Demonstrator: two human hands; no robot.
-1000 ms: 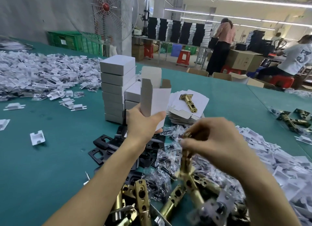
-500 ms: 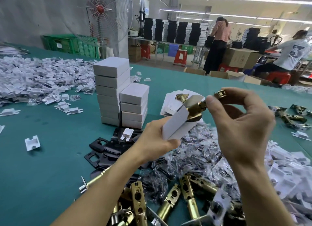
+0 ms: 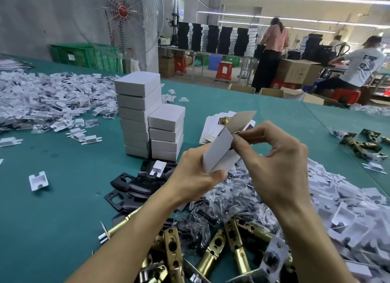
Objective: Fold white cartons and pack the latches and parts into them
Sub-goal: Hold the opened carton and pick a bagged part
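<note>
The white carton (image 3: 217,151) is held above the table, its long axis slanting up and to the right; the left hand (image 3: 194,177) grips its lower end. The right hand (image 3: 278,162), nearer the open mouth, pinches its edge with thumb and forefinger; loose brass latches (image 3: 211,253) lie below.

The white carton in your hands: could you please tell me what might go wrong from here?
1. The left hand grips the white carton only at its lower end while the right hand works at the open mouth; it might slip or its flap crease.
2. The tall carton stack stands just beyond; a careless reach could topple it.
</note>
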